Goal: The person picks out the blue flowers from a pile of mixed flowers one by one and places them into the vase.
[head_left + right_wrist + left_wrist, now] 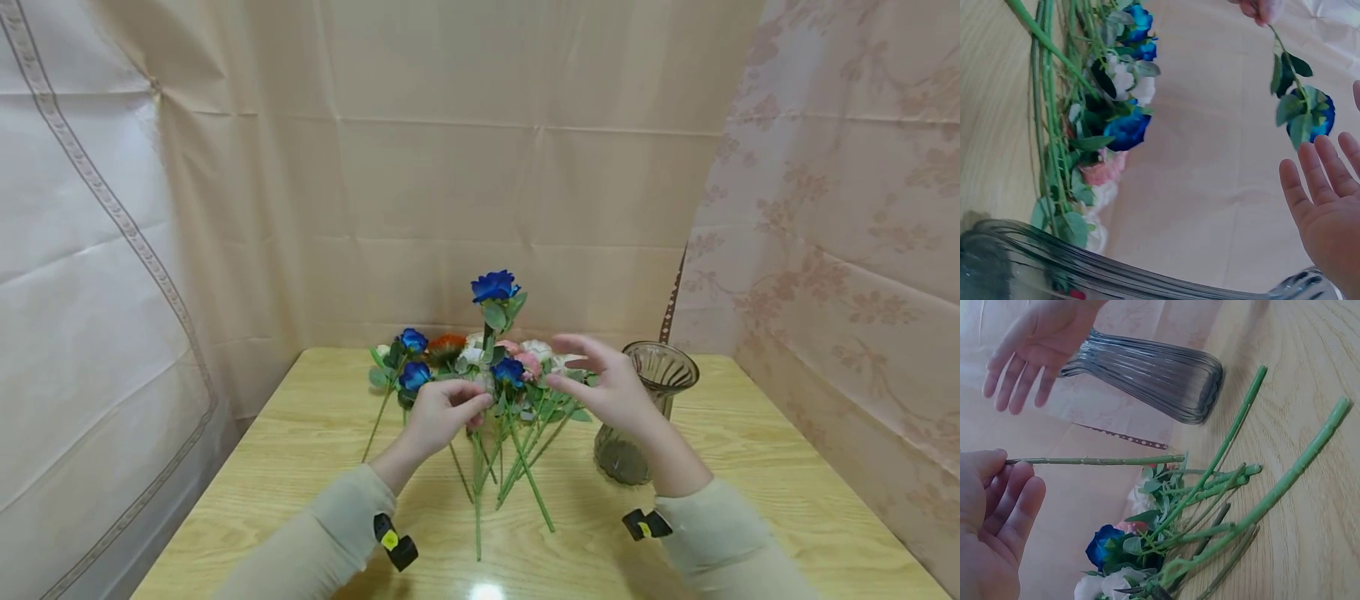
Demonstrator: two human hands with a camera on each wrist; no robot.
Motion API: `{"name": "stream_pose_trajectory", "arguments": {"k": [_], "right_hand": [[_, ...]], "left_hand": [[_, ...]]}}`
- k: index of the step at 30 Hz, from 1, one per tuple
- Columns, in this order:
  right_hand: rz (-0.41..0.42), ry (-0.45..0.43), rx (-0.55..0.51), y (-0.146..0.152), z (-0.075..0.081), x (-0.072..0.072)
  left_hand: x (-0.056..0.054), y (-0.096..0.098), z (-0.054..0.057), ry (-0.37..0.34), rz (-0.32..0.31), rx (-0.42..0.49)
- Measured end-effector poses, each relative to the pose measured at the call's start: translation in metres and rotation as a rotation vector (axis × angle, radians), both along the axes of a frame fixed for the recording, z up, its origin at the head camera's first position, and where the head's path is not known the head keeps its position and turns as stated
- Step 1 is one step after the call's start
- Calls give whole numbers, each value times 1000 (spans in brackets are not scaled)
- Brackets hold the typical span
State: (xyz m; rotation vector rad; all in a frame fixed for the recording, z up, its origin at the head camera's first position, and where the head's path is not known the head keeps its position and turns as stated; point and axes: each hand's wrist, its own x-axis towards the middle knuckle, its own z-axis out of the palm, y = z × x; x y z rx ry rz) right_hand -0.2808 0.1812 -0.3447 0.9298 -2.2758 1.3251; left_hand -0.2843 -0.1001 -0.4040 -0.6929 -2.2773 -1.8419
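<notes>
My left hand [448, 408] pinches the green stem [1094, 461] of a blue rose [495, 286] between thumb and fingertips. The rose stands upright above the other flowers, its leaves just under the bloom. To the right, my right hand [603, 379] is raised with its fingers spread and holds nothing; in the right wrist view its fingers [1319, 169] are near the rose's leaves. Just behind and right of that hand stands a ribbed, tinted glass vase [622, 454], upright on the table and partly hidden by the forearm.
Several artificial flowers lie across the wooden table [300, 492]: blue roses [415, 376], an orange bloom [446, 346], pink flowers [530, 364] and white ones [1122, 81]. Their stems point toward the front. A beige curtain [480, 183] hangs behind the table.
</notes>
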Motion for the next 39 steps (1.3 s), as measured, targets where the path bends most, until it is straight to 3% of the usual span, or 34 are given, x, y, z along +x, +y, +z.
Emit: {"name": "stream_pose_trajectory", "arguments": {"k": [15, 23, 39], "right_hand": [[25, -79, -28, -17, -19, -12], [53, -129, -43, -20, -24, -14], [-34, -212, -7, -29, -25, -16]], "left_hand": [[2, 20, 0, 12, 4, -40], [3, 25, -1, -2, -39, -10], [9, 42, 0, 21, -96, -9]]}}
